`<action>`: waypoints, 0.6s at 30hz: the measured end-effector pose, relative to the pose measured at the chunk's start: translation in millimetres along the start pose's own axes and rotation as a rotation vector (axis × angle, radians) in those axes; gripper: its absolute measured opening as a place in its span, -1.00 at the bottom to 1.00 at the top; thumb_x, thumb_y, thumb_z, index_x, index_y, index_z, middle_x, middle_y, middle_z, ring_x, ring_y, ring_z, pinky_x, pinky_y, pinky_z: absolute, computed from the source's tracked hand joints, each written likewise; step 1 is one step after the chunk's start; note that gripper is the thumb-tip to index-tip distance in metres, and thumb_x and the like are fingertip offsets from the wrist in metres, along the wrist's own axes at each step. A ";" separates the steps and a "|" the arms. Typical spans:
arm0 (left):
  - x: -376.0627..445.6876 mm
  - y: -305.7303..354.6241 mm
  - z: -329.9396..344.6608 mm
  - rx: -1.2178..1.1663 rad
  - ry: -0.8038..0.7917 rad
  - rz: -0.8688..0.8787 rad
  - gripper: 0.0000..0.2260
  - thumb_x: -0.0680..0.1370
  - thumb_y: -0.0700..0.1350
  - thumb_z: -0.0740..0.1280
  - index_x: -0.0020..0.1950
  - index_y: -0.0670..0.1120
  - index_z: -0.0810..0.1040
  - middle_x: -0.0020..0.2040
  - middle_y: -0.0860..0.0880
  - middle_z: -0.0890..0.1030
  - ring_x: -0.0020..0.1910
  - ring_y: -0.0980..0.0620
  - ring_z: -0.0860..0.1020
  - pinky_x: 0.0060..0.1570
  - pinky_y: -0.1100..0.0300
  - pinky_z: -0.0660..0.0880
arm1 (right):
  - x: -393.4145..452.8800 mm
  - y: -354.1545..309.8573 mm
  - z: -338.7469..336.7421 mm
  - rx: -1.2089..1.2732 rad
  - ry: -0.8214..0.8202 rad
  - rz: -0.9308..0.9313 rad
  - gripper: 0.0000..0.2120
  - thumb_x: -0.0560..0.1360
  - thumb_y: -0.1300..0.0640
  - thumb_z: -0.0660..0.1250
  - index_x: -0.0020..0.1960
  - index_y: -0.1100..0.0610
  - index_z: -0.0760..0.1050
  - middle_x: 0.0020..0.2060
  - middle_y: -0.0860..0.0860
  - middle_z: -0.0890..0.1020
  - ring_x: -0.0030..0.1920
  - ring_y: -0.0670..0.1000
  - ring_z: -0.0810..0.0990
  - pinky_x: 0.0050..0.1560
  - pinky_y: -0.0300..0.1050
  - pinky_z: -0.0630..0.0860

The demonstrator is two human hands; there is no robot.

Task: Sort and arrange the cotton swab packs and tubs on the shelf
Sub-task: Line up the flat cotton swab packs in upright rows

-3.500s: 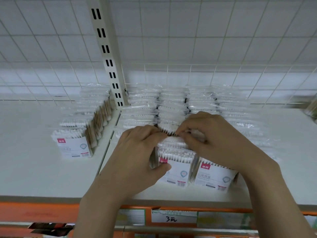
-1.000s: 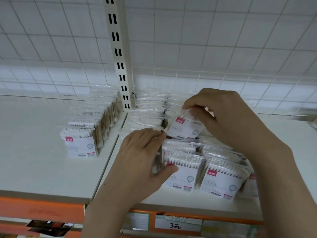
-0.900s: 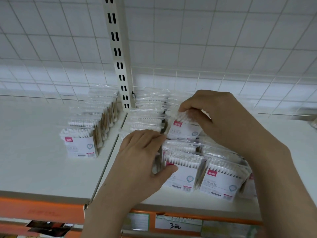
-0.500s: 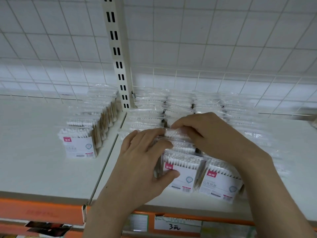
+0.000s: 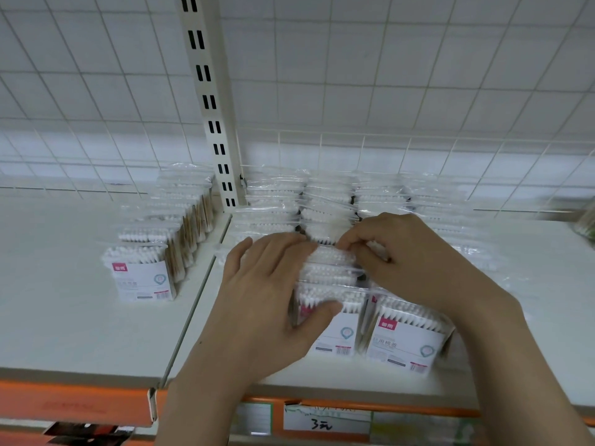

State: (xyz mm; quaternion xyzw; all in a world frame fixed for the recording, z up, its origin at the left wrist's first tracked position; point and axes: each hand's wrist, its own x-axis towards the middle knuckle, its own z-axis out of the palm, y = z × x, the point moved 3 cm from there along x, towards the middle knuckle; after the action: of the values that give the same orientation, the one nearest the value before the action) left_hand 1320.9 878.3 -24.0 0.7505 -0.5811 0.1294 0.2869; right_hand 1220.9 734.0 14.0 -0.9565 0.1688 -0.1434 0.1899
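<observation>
Packs of cotton swabs stand in rows on a white shelf [image 5: 80, 333], each a clear plastic sleeve holding white-tipped swabs on pale wooden sticks, with a white card label carrying a small pink tag. One row of packs [image 5: 167, 226] runs back on the left section of the shelf, its front pack [image 5: 141, 273] facing forward. Right of the slotted upright post [image 5: 211, 101], several more rows [image 5: 338, 194] run back to the wire grid [image 5: 386, 75].

At the front of the second of those rows, the left hand [image 5: 267, 297] lies against the near packs with fingers stretched over their tops and the thumb pressed on the face of the front pack in hand [image 5: 335, 320]. The right hand [image 5: 415, 262] has its fingers curled, pinching the top edge of a pack just behind. Beside it, a neighbouring front pack [image 5: 405, 342] leans slightly. A handwritten price tag [image 5: 322, 421] sits on the orange shelf edge [image 5: 64, 403] below.
</observation>
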 end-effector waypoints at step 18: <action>8.3 -7.0 6.4 0.044 0.017 -0.097 -0.64 0.54 0.05 0.10 0.02 -0.06 0.64 0.04 0.05 0.62 0.09 0.03 0.56 0.18 -0.08 0.41 | 38.8 6.9 -10.0 -0.187 -0.144 0.054 -0.84 0.53 0.11 0.26 0.09 0.03 0.53 -0.05 -0.08 0.58 -0.01 -0.05 0.52 0.06 -0.13 0.46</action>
State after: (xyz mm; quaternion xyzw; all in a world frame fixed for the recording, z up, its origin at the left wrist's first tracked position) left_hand 1329.1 869.0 -26.7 0.7829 -0.5384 0.1346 0.2812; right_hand 1250.6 710.1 28.2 -0.9730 0.1931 -0.0529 0.1150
